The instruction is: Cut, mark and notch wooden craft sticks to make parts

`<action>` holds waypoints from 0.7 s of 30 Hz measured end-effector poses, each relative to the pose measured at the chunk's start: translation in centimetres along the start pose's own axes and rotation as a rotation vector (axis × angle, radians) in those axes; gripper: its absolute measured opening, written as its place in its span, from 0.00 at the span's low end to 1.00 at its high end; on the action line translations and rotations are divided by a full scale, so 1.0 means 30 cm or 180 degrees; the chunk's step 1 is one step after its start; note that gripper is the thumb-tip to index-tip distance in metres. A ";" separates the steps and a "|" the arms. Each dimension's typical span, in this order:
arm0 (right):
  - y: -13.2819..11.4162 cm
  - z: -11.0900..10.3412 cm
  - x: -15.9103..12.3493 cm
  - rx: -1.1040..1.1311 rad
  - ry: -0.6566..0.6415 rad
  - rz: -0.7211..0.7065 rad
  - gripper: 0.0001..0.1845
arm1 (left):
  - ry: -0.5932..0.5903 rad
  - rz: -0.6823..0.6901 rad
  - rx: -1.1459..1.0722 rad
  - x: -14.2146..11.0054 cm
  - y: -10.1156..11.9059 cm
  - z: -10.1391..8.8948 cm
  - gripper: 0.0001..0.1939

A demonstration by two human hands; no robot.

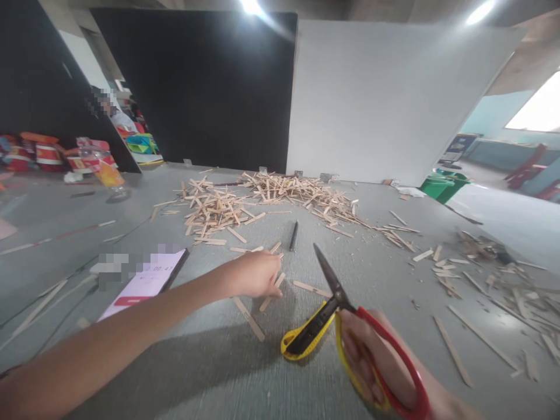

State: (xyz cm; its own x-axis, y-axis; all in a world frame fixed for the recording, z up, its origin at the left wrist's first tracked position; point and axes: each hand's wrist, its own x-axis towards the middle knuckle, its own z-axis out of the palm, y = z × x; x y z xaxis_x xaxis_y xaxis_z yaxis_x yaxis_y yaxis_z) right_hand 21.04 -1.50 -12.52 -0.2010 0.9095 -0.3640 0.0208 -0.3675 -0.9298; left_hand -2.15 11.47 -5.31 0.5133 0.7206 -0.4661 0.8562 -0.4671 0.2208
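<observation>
My right hand (371, 356) is wrapped round the red and yellow handles of a pair of scissors (328, 271), whose blades are together and point away from me. Beneath the scissors, a yellow and black box cutter (308, 333) lies on the table. My left hand (258, 274) is closed, palm down, with its fingertips pinched on a wooden craft stick (272, 293); the fingers partly hide the grip. Close by lie another craft stick (249, 319) and a third stick (312, 288). A dark pen-like rod (294, 235) rests beyond my hands.
A large heap of craft sticks (214, 207) spreads along the back, before a black panel (210, 87) and a white panel (385, 99). Left are a phone showing a timer (146, 280) and a plastic bottle (109, 172). Loose sticks (452, 350) and scraps cover the right.
</observation>
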 end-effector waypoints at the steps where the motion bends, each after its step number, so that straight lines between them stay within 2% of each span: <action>1: -0.039 -0.015 -0.007 -0.0539 0.0222 0.0041 0.31 | -0.0072 -0.0043 0.0037 0.006 0.003 0.006 0.16; 3: -0.108 -0.063 -0.001 -0.1844 0.0552 -0.0321 0.29 | -0.0170 -0.0083 0.0056 0.013 0.002 0.012 0.17; 6: -0.151 -0.163 0.056 -0.3785 0.1427 -0.0591 0.28 | -0.0179 -0.0055 -0.0042 0.013 -0.010 0.009 0.17; 10: -0.122 -0.288 0.138 -0.4257 0.1418 -0.0540 0.20 | -0.0134 -0.0013 -0.0235 -0.001 -0.029 -0.013 0.18; 14: -0.080 -0.338 0.149 -0.4587 0.1337 -0.0770 0.15 | -0.0143 -0.0041 -0.0424 -0.008 -0.048 -0.039 0.17; 18: -0.065 -0.276 0.113 -0.4793 0.1222 -0.1220 0.13 | -0.0053 -0.0014 -0.0642 0.002 -0.063 -0.048 0.17; 20: -0.066 -0.220 0.093 -0.4841 0.0706 -0.1684 0.22 | 0.0038 0.0049 -0.0769 0.009 -0.065 -0.048 0.17; 21: -0.067 -0.194 0.085 -0.4866 0.0247 -0.2021 0.28 | 0.0074 0.0096 -0.0846 0.012 -0.064 -0.048 0.17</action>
State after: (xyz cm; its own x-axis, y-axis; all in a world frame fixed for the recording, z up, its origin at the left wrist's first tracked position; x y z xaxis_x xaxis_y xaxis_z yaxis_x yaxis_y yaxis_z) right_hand 26.18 2.69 -11.89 -0.5078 0.8541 0.1119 0.8501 0.5179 -0.0954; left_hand -3.51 13.37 -4.67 0.5373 0.7214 -0.4369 0.8243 -0.3397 0.4529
